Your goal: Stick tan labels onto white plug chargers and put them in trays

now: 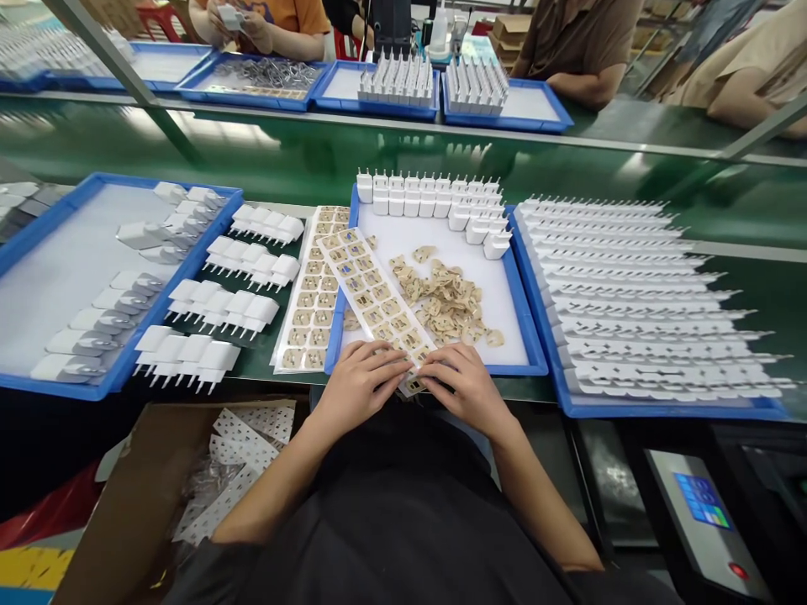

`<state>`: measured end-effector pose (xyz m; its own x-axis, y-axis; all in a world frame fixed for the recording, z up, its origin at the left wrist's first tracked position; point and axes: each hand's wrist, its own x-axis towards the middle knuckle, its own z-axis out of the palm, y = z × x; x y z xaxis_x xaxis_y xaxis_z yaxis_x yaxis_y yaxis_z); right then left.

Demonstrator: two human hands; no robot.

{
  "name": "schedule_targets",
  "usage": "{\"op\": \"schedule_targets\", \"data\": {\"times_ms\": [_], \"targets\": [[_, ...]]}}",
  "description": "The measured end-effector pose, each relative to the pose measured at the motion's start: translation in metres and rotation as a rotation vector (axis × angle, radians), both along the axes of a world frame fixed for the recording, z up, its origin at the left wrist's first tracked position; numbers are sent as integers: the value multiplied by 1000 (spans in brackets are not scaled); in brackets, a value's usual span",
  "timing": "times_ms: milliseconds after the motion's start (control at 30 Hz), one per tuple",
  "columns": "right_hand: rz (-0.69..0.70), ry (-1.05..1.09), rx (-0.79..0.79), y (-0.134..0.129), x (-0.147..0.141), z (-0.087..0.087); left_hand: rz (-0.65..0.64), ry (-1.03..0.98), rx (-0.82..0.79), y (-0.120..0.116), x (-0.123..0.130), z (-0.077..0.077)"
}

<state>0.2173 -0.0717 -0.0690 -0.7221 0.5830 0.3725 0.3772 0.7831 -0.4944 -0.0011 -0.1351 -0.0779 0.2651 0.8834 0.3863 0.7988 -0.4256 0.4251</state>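
A narrow white sheet of tan stickers (378, 290) slants across the front blue tray (535, 357), its near end at the tray's front edge. My left hand (362, 385) grips that end from the left, fingers curled over it. Opposite, my right hand (465, 388) pinches the sheet's right edge; my fingertips hide whatever small piece may be between them. Beyond my hands, a pile of loose tan pieces (450, 302) lies in the tray. White plug adapters (429, 202) stand in rows along its back, pins up. More sticker sheets (306, 311) lie flat to the left.
Rows of white adapters (218, 302) lie on the green bench. A left blue tray (107, 382) holds more; a right tray (668, 407) is packed with white parts. Below left, a cardboard box (126, 496) contains discarded backing strips (243, 445). Co-workers sit across the line behind trays (504, 122).
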Motion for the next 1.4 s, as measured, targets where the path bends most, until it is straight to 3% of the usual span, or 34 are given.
{"op": "schedule_targets", "data": {"times_ms": [100, 200, 300, 400, 500, 633, 767, 900, 1033, 1133, 1300, 1400], "targets": [[56, 84, -78, 1, 4, 4, 23, -11, -11, 0, 1, 0], [98, 269, -264, 8, 15, 8, 26, -17, -31, 0, 2, -1], [-95, 522, -357, 23, 26, 5, 6, -9, -48, 3, 1, 5], [-276, 610, -356, 37, 31, -1, -53, 30, -24, 19, 1, 21], [-291, 613, -367, 44, 34, -8, -122, 105, 43, 62, 10, 43], [-273, 649, -345, 42, 36, -11, -94, 196, 98, 156, 44, 62], [-298, 602, -325, 39, 39, -9, -12, 228, 127, 236, 90, 56], [-334, 583, -297, 39, 40, -8, 0, 210, 119, 267, 122, 41], [-356, 586, -282, 39, 39, -7, -44, 123, 93, 266, 123, 39], [-370, 650, -302, 39, 38, -10, -108, -155, -51, 244, 102, 52], [-386, 794, -434, 38, 37, -11, -122, -912, -401, 155, 51, 75], [-300, 862, -519, 32, 29, 0, -85, -1212, -572, 100, 30, 72]]}}
